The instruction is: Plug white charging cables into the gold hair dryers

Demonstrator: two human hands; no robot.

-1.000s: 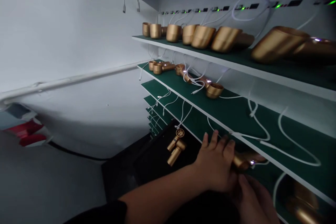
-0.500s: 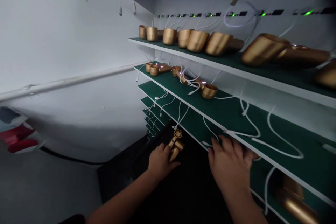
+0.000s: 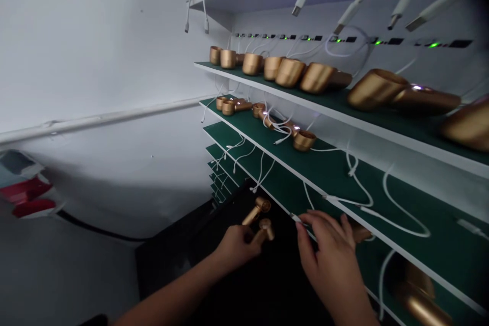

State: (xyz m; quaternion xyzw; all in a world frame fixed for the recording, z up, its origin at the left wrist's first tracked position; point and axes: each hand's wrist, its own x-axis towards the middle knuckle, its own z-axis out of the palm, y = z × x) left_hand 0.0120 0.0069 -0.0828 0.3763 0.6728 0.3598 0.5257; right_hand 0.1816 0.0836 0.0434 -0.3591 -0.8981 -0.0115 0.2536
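Below the green shelves, a gold device (image 3: 263, 229) is gripped by the closed left hand (image 3: 237, 244), while a white cable plug (image 3: 296, 218) is pinched by the right hand (image 3: 328, 254); connection is judged pending, with another device (image 3: 255, 210) unplugged just beyond.

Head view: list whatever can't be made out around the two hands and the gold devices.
- Left hand: its fingers cover the handle of the lower gold device, so the grip is unclear.
- Right hand: its back hides the fingertips; the cable plug at them is too small to judge.
- Gold device under the shelf: mostly hidden by the shelf edge.
- Bottom-right gold device: blurred, cut off.
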